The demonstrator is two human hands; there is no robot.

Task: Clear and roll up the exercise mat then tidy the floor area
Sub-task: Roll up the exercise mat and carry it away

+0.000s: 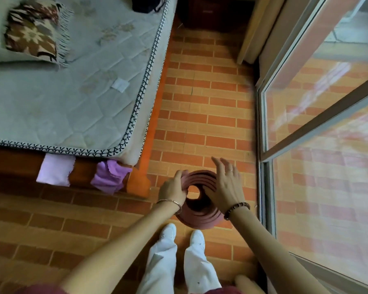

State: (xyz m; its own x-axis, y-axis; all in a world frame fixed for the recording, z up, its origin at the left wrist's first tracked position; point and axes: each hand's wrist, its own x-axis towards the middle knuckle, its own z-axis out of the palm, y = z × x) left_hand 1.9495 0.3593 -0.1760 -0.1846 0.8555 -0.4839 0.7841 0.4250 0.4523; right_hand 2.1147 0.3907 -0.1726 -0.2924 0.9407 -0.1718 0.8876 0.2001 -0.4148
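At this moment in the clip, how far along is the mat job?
Done: the mat is rolled, standing on end on the brick floor. In hand: left hand grips its rim, right hand open over the loose coils. Left: likely tightening the roll and storing it.

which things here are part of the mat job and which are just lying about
Job: rolled mat, left hand gripping its rim, right hand open against it.
Lying about: patterned cushion on the mattress, purple cloths hanging below its edge.
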